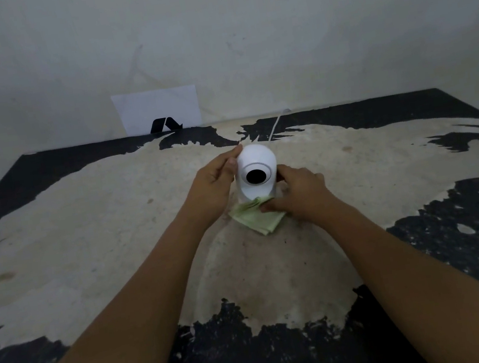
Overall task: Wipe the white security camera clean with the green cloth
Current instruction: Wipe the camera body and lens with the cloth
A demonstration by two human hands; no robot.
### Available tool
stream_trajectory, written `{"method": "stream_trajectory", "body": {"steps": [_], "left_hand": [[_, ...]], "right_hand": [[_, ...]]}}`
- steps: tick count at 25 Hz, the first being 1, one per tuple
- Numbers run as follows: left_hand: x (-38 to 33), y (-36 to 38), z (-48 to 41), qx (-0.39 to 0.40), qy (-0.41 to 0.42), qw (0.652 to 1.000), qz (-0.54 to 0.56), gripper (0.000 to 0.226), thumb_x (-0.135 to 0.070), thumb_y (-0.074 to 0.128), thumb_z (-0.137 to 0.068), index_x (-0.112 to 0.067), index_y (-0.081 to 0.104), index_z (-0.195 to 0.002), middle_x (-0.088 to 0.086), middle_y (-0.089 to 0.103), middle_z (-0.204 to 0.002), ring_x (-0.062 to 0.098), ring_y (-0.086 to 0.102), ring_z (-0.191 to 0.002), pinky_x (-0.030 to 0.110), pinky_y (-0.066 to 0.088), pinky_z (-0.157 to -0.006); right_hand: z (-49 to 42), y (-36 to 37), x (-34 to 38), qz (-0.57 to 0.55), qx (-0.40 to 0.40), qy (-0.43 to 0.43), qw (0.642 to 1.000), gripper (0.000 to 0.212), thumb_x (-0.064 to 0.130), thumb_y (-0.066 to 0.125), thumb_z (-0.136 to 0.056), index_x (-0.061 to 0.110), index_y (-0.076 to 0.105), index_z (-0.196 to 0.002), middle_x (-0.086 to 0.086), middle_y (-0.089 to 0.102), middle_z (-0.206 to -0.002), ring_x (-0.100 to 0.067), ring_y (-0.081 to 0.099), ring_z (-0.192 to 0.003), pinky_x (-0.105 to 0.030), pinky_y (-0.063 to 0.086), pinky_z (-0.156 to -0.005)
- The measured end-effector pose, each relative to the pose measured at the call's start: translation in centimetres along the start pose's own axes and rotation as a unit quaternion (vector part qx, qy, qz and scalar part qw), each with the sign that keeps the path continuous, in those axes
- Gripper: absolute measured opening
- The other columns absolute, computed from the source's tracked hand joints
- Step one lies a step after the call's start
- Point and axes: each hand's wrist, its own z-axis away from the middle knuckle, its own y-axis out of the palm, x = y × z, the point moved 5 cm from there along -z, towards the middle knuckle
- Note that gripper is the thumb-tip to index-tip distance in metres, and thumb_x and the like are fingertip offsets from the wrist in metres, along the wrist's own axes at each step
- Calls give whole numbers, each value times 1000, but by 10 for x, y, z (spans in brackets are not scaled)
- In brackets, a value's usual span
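The white security camera stands upright in the middle of the table, its round black lens facing me. My left hand grips its left side, thumb near the top of the rounded head. A folded pale green cloth lies flat on the table just in front of the camera's base. My right hand rests on the cloth's right part, thumb pressing its upper edge, while its fingers touch the camera's right side.
The worn table has a pale scuffed middle and black patches at the edges. A thin white cable runs from behind the camera to the wall. A white sheet with a black mark leans against the wall.
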Motion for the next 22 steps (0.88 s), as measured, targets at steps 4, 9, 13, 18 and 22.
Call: {"method": "stream_trajectory", "body": {"steps": [4,9,13,18,22], "left_hand": [[1,0,1,0,-5,1000,12,39,-28,38,-99,-22,49,-135,-2,54,-138,17,55,-120,-6,37,-79],[0,1,1,-2,-3,1000,12,38,-26,38,-99,-21,49,-135,-1,53,-139,18,54,-121,-2,40,-84],[0,2,1,-6,-10,1000,19,38,-25,37,-99,-20,50,-134,-2,53,-138,17,53,-123,8,42,-93],[0,0,0,-10,-9,999,31,36,-22,39,-99,-19,52,-133,-2,54,-138,10,48,-126,34,37,-110],[1,0,0,-4,-3,1000,18,36,-23,38,-99,-20,51,-132,-2,53,-138,10,47,-127,34,36,-111]], "right_hand": [[3,-15,-8,-119,39,-21,992,60,29,78,-71,25,58,-128,-3,68,-119,-10,58,-101,-23,37,-80],[2,-8,-7,-84,23,-9,996,67,44,77,-68,24,55,-129,-2,68,-117,-16,60,-102,-32,44,-87],[6,19,5,-18,-39,51,998,92,67,71,-57,23,40,-132,-7,59,-121,-34,54,-110,-49,40,-95],[11,32,20,-75,-110,159,978,122,76,65,-56,20,6,-148,-16,39,-143,-38,39,-128,-51,29,-103],[15,31,20,-41,-116,167,978,116,68,69,-60,18,11,-146,-15,40,-140,-37,39,-124,-48,30,-99]]}}
